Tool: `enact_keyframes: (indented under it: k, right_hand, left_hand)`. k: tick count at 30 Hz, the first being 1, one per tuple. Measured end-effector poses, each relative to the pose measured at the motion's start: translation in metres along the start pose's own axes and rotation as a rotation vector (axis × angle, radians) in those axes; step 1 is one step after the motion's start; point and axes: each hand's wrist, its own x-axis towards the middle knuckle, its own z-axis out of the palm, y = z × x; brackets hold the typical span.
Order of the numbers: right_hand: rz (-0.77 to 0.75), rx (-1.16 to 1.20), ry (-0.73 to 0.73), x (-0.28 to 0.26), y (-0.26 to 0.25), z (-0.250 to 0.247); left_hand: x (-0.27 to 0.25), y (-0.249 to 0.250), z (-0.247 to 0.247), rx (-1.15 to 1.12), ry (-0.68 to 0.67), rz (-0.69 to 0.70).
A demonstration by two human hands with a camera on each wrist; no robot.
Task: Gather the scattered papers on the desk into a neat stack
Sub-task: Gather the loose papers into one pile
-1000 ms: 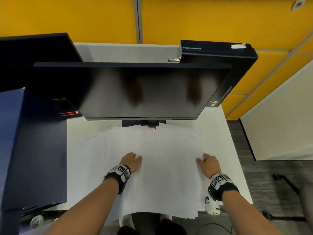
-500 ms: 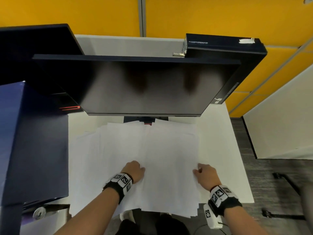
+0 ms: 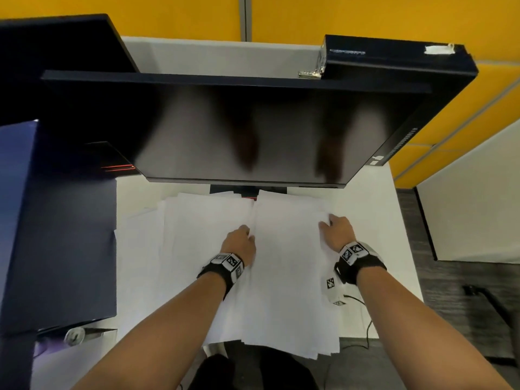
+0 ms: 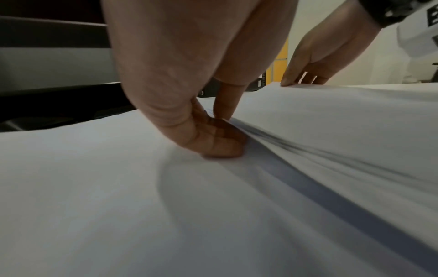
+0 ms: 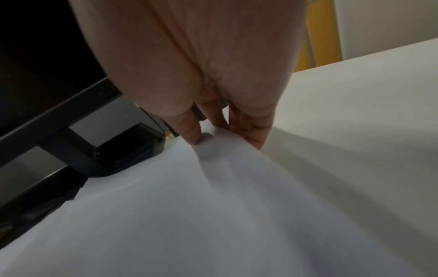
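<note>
Several white sheets lie on the white desk (image 3: 394, 220). A paper stack (image 3: 287, 263) sits in the middle, its near end hanging over the front edge. Looser sheets (image 3: 174, 249) fan out to its left. My left hand (image 3: 242, 240) is at the stack's left edge. In the left wrist view, that left hand (image 4: 220, 142) has its curled fingers tucked against the stack's layered edge (image 4: 331, 150), with the thumb down on a lower sheet. My right hand (image 3: 336, 230) is at the right edge. The right wrist view shows this right hand (image 5: 213, 135) pinching the raised paper (image 5: 213, 206) between thumb and fingers.
A dark monitor (image 3: 239, 130) hangs over the back of the desk, and its stand (image 3: 247, 191) touches the far ends of the sheets. A dark blue box (image 3: 56, 235) borders the left side. A black computer case (image 3: 394, 60) stands at the back right. A cable (image 3: 363, 327) hangs off the front right.
Both hands have slid farther up the stack's sides and closer together. The middle pile is narrower, with a clear left edge against the loose sheets.
</note>
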Motion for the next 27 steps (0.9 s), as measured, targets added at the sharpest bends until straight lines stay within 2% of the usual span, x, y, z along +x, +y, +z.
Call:
enact_keyframes:
  k: [3,6,8,12,14,15,17,19,21,22,25,27]
  right_hand:
    - [-0.004,0.068,0.042,-0.011,0.001,-0.006]
    - [0.136,0.069,0.085,-0.03,0.035,-0.007]
    - [0.16,0.058,0.072,-0.044,0.049,0.007]
    - [0.049,0.054,0.001,-0.068,0.047,0.042]
    - [0.066,0.072,0.001,-0.072,0.047,0.044]
    - [0.082,0.089,0.013,-0.071,0.05,0.041]
    - [0.115,0.114,0.028,-0.07,0.057,0.033]
    - [0.124,0.139,0.039,-0.068,0.063,0.024]
    - [0.14,0.175,0.054,-0.066,0.069,0.02]
    - [0.147,0.186,0.058,-0.064,0.07,0.019]
    - [0.148,0.223,0.05,-0.059,0.068,0.023]
    - [0.141,0.231,0.043,-0.059,0.06,0.028]
  left_hand:
    - [-0.002,-0.011,-0.004,-0.062,0.024,-0.041]
    - [-0.018,-0.037,-0.003,-0.085,-0.009,-0.109]
    - [-0.03,-0.046,0.008,-0.103,-0.029,-0.108]
    - [-0.047,-0.04,0.029,-0.142,-0.069,0.042]
    - [-0.049,-0.048,0.023,-0.143,-0.08,0.101]
    - [-0.048,-0.058,0.015,-0.114,-0.03,0.092]
    - [-0.041,-0.086,-0.01,-0.052,0.175,-0.034]
    - [-0.034,-0.119,-0.039,-0.045,0.33,-0.273]
    - [-0.028,-0.144,-0.061,-0.092,0.294,-0.471]
    - [-0.025,-0.154,-0.067,-0.119,0.251,-0.518]
    - [-0.02,-0.165,-0.074,-0.246,0.167,-0.538]
    - [-0.019,-0.162,-0.072,-0.237,0.105,-0.501]
